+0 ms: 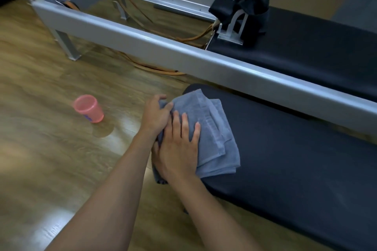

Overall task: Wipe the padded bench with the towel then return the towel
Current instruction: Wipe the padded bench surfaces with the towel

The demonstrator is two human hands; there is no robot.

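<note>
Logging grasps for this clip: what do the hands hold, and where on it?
The left hand grips the folded towel at its left edge, fingers curled over it. The right hand only presses flat on top, on the bench.

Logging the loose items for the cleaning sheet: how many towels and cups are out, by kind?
towel: 1, on the padded bench under both hands
pink cup: 1, on the floor
Total: 2

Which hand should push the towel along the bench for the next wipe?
Right, I'd say. The right hand lies flat on the towel, facing the unwiped padded bench. The left hand only grips the towel's edge.
</note>
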